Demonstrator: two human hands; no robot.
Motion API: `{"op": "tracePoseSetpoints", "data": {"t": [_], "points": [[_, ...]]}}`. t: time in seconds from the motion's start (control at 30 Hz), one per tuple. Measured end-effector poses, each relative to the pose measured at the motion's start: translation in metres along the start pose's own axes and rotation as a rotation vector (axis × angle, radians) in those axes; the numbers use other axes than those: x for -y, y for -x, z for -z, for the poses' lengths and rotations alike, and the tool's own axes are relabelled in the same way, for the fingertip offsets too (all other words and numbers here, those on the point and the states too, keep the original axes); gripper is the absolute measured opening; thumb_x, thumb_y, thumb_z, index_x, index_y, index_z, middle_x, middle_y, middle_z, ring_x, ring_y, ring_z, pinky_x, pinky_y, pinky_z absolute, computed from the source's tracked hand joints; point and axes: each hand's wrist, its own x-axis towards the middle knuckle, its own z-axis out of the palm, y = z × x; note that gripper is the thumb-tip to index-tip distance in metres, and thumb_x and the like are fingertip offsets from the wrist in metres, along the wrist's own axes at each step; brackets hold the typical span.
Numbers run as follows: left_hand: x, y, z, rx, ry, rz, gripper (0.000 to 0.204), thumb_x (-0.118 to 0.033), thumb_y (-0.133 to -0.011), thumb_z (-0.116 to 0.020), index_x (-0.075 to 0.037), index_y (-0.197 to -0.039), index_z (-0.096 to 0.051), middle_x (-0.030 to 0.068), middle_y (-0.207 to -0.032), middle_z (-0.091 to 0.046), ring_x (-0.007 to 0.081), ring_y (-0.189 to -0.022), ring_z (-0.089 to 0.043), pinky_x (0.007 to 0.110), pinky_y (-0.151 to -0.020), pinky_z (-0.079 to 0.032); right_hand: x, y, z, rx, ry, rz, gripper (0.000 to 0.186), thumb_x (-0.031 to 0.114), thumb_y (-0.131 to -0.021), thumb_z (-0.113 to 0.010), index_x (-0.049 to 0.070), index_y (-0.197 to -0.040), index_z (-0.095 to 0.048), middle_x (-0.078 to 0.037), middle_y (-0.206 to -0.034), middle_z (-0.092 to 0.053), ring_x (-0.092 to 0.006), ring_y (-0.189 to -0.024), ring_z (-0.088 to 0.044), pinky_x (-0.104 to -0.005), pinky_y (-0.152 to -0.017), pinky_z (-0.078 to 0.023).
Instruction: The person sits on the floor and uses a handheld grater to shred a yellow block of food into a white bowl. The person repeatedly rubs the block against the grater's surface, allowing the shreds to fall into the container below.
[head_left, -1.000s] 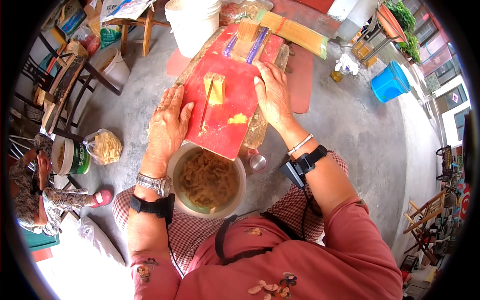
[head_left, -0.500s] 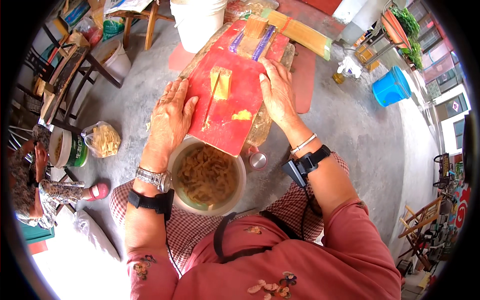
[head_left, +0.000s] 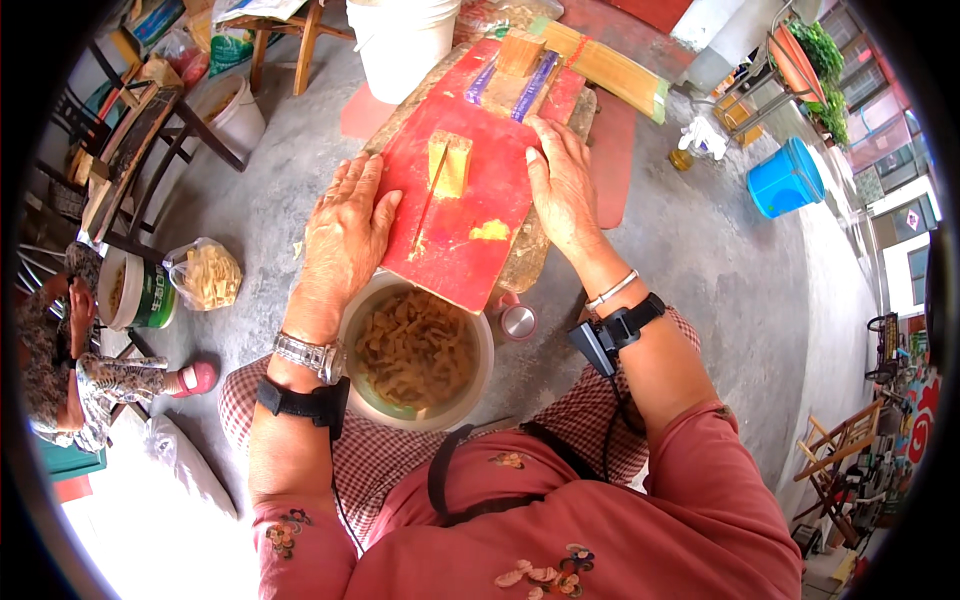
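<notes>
far left, a clear bag (head_left: 205, 275) of pale yellow strips sits on the rough concrete floor (head_left: 690, 250), well apart from my work. my left hand (head_left: 345, 235) lies flat, fingers spread and holding nothing, palm pressed on the left edge of the red board (head_left: 470, 200). just below it the round pot (head_left: 417, 350) between my knees looks nearly full of tan, curly shavings, so i judge much of the cutting is done. the board is smooth, worn and tilted down toward the pot. on it a small yellow block (head_left: 450, 165) remains beside a thin blade slot, with a yellow scrap (head_left: 490, 230) lower down. my right hand (head_left: 562, 190) rests open on the board's right edge, gripping nothing.
</notes>
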Motion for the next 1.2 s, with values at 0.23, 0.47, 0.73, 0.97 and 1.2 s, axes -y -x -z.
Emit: {"op": "tracePoseSetpoints", "data": {"t": [0.23, 0.47, 0.73, 0.97, 1.2], "points": [[-0.0036, -0.0020, 0.0037, 0.052, -0.018, 0.021, 0.046, -0.029, -0.101, -0.054, -0.002, -0.139, -0.052, 0.0195, -0.143, -0.051, 0.0332, -0.138, -0.043, 0.040, -0.113, -0.037, -0.0010, -0.0007, 0.0007, -0.008, 0.007, 0.001, 0.040, 0.011, -0.093, -0.056, 0.006, -0.133, -0.054, -0.015, -0.134, -0.053, -0.0347, -0.128, -0.045, -0.0440, -0.109, -0.038], [0.0003, -0.0002, -0.0014, 0.002, 0.008, 0.000, 0.047, -0.032, -0.100, -0.055, -0.001, -0.136, -0.055, 0.0209, -0.140, -0.054, 0.0361, -0.135, -0.047, 0.044, -0.111, -0.038, -0.0013, -0.0011, 0.0000, -0.001, 0.008, 0.011, 0.039, 0.013, -0.094, -0.054, 0.005, -0.133, -0.054, -0.016, -0.134, -0.053, -0.0350, -0.128, -0.045, -0.0440, -0.110, -0.037], [0.0001, -0.0002, -0.0012, 0.001, -0.011, -0.008, 0.048, -0.032, -0.100, -0.055, -0.001, -0.136, -0.055, 0.0208, -0.139, -0.055, 0.0357, -0.135, -0.047, 0.044, -0.111, -0.039, -0.0011, -0.0006, 0.0002, 0.009, 0.014, 0.005, 0.040, 0.012, -0.094, -0.054, 0.006, -0.134, -0.053, -0.016, -0.135, -0.052, -0.0352, -0.129, -0.044, -0.0440, -0.110, -0.038], [-0.0033, -0.0009, 0.0031, 0.055, -0.013, 0.032, 0.046, -0.029, -0.101, -0.055, -0.003, -0.139, -0.053, 0.0192, -0.144, -0.051, 0.0325, -0.139, -0.043, 0.040, -0.114, -0.036, -0.0019, -0.0014, 0.0009, 0.025, 0.018, 0.007, 0.041, 0.013, -0.094, -0.055, 0.007, -0.135, -0.053, -0.015, -0.135, -0.052, -0.0348, -0.129, -0.045, -0.0438, -0.110, -0.038], [-0.0019, -0.0004, 0.0013, 0.022, -0.007, 0.015, 0.047, -0.031, -0.100, -0.055, -0.002, -0.137, -0.054, 0.0200, -0.141, -0.053, 0.0339, -0.136, -0.046, 0.042, -0.112, -0.038, -0.0027, 0.0003, 0.0002, 0.010, 0.032, 0.019, 0.040, 0.014, -0.095, -0.055, 0.007, -0.134, -0.055, -0.015, -0.135, -0.052, -0.0342, -0.128, -0.045, -0.0432, -0.109, -0.039]]}}
